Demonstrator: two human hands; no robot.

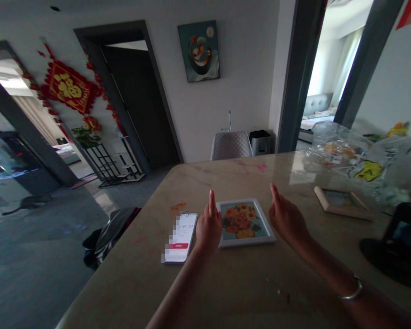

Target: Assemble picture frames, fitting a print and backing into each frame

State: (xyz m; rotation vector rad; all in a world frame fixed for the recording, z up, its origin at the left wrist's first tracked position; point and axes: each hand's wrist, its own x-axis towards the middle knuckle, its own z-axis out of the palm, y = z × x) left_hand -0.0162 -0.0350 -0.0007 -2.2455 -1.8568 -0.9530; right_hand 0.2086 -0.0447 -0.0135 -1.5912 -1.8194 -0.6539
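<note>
- Lying flat on the table (226, 292), toward the near side: a small framed sunflower picture (245, 224).
- Left hand (208, 226): upright on edge, fingers together and straight, open, holding nothing; just beside the picture's left side, contact unclear.
- Right hand (287, 219): same open flat shape, tilted toward the picture, empty, a little apart from it; metal bangle (351, 289) on wrist.
- Picture looks light and stiff; smooth white frame may slip, front possibly fragile; best held by its left and right edges.
- Phone (181, 237) lies left of left hand; wooden frame (342, 203) to the right; plastic bags (339, 148) far right.
</note>
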